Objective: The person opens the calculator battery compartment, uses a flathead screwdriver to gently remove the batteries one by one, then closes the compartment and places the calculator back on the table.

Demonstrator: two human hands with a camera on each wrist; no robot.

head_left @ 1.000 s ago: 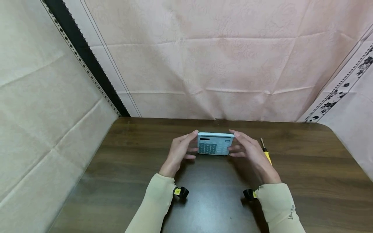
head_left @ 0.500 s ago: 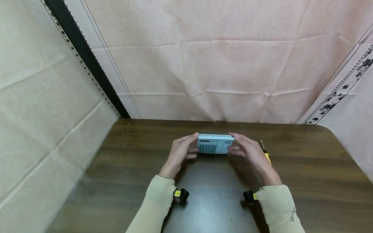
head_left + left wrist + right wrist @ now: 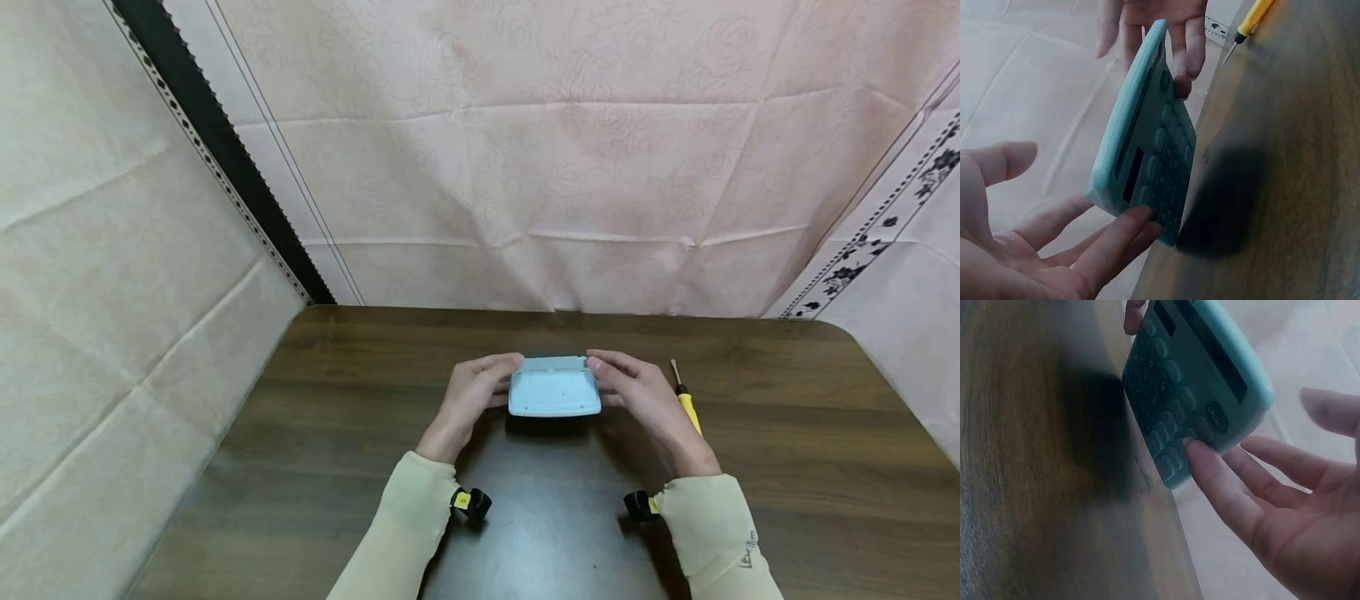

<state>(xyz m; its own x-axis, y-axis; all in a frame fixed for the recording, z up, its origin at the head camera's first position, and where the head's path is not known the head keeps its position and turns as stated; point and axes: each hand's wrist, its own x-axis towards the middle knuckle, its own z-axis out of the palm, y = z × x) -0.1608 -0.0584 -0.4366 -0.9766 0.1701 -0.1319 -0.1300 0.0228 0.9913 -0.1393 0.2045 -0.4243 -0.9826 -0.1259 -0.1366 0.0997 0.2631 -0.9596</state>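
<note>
A light blue calculator (image 3: pixel 555 392) is held up between my two hands, close above the table's far half. Its plain back faces the head camera, while the keys show in both wrist views. My left hand (image 3: pixel 467 400) holds the left end; in the left wrist view its fingertips (image 3: pixel 1132 219) touch the key side near the small solar panel. At the other end is my right hand (image 3: pixel 643 398), with a fingertip (image 3: pixel 1202 456) on the keys below the ON/AC button in the right wrist view. Both thumbs stand away from the casing in the wrist views.
A screwdriver (image 3: pixel 686 402) with a yellow handle lies on the brown wooden table (image 3: pixel 795 433), just right of my right hand. Pale cloth (image 3: pixel 570 183) hangs behind the table's far edge and along both sides.
The calculator has turned over between my hands: its key face showed to the head camera before, its back shows now. Both hands have shifted only slightly. The screwdriver has not moved.
</note>
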